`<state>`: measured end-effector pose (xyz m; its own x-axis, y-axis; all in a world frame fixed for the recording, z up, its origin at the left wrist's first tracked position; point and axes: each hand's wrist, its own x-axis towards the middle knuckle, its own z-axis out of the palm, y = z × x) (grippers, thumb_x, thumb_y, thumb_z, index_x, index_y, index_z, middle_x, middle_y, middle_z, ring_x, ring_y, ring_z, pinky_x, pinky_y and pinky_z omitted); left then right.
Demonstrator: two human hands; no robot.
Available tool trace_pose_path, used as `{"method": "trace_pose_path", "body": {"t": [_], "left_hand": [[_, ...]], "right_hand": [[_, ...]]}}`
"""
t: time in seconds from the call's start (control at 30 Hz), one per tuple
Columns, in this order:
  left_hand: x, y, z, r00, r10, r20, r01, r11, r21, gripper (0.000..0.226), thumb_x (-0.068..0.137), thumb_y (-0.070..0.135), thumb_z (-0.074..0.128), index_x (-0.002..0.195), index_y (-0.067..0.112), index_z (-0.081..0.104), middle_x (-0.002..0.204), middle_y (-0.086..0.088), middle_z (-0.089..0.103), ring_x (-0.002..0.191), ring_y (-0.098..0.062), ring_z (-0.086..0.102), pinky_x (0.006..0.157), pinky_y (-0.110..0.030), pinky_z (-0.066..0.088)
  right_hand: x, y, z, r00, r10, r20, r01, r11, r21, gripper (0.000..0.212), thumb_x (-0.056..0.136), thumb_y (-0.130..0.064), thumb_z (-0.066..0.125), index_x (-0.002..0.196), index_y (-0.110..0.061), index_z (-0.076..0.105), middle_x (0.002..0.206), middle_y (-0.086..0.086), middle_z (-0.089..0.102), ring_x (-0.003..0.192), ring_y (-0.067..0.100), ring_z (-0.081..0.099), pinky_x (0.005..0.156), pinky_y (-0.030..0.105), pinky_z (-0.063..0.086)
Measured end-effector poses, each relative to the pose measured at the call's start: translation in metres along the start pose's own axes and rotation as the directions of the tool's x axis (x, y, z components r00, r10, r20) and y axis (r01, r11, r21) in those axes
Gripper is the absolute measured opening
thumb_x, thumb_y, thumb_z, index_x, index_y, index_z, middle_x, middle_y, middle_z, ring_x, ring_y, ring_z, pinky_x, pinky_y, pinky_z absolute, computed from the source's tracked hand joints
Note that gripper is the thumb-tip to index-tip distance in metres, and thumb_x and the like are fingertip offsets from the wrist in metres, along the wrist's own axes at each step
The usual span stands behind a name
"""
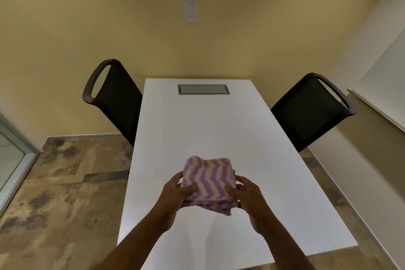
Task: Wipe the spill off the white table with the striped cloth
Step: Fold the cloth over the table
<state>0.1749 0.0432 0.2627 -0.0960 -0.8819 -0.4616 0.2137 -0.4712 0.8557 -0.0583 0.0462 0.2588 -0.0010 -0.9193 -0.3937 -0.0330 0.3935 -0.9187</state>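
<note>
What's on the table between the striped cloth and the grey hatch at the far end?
Nothing. In the head view, the white table is bare from the striped cloth, held in the left hand and right hand, to the grey hatch. No spill visible.

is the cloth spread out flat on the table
No, the cloth is folded and held between the left hand and right hand.

Nothing readable is showing anywhere: no words, labels, brand marks or numbers are appearing on any surface in view.
</note>
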Motion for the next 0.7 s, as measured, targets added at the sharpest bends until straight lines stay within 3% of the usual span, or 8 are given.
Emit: {"method": "trace_pose_path", "body": {"t": [0.17, 0.33, 0.47, 0.6, 0.7], "left_hand": [[0.039, 0.007, 0.02, 0.996, 0.0, -0.09, 0.004, 0.999, 0.044, 0.039, 0.087, 0.015, 0.08, 0.122, 0.011, 0.062, 0.112, -0.01, 0.075, 0.098, -0.027, 0.076, 0.074, -0.03, 0.063], [0.094, 0.022, 0.052, 0.984, 0.052, -0.172, -0.036, 0.995, 0.095, 0.033, 0.088, 0.013, 0.08, 0.116, 0.014, 0.063, 0.108, -0.008, 0.076, 0.095, -0.025, 0.076, 0.067, -0.026, 0.062], [0.145, 0.034, 0.08, 0.966, 0.076, -0.247, -0.052, 0.993, 0.102, 0.026, 0.092, 0.01, 0.073, 0.116, 0.016, 0.065, 0.107, -0.009, 0.076, 0.095, -0.024, 0.075, 0.066, -0.025, 0.06], [0.204, 0.042, 0.096, 0.95, 0.065, -0.304, -0.035, 0.994, 0.104, 0.024, 0.095, 0.014, 0.07, 0.118, 0.016, 0.065, 0.108, -0.009, 0.074, 0.097, -0.026, 0.074, 0.069, -0.028, 0.062], [0.249, 0.041, 0.101, 0.937, 0.053, -0.344, -0.024, 0.996, 0.088, 0.027, 0.094, 0.017, 0.073, 0.12, 0.014, 0.066, 0.108, -0.01, 0.075, 0.096, -0.027, 0.074, 0.071, -0.032, 0.063]], "right_hand": [[0.04, -0.013, -0.012, 0.997, -0.019, -0.071, 0.017, 0.999, -0.03, 0.031, 0.092, -0.012, 0.074, 0.122, -0.014, 0.066, 0.1, 0.01, 0.078, 0.09, 0.025, 0.077, 0.074, 0.035, 0.064], [0.104, -0.026, -0.04, 0.994, -0.08, -0.071, 0.075, 0.995, -0.068, 0.03, 0.092, -0.013, 0.074, 0.122, -0.016, 0.066, 0.102, 0.01, 0.076, 0.091, 0.022, 0.075, 0.063, 0.022, 0.058], [0.161, -0.038, -0.061, 0.987, -0.135, -0.082, 0.126, 0.986, -0.106, 0.037, 0.086, -0.029, 0.078, 0.12, -0.02, 0.067, 0.1, 0.003, 0.076, 0.088, 0.016, 0.075, 0.066, 0.024, 0.059], [0.227, -0.043, -0.079, 0.986, -0.15, -0.075, 0.14, 0.983, -0.121, 0.029, 0.093, -0.017, 0.073, 0.121, -0.021, 0.067, 0.102, 0.001, 0.076, 0.089, 0.019, 0.075, 0.073, 0.033, 0.063], [0.271, -0.045, -0.085, 0.985, -0.159, -0.07, 0.148, 0.979, -0.141, 0.029, 0.094, -0.016, 0.071, 0.121, -0.022, 0.066, 0.103, 0.001, 0.075, 0.089, 0.017, 0.075, 0.071, 0.031, 0.063]]}}
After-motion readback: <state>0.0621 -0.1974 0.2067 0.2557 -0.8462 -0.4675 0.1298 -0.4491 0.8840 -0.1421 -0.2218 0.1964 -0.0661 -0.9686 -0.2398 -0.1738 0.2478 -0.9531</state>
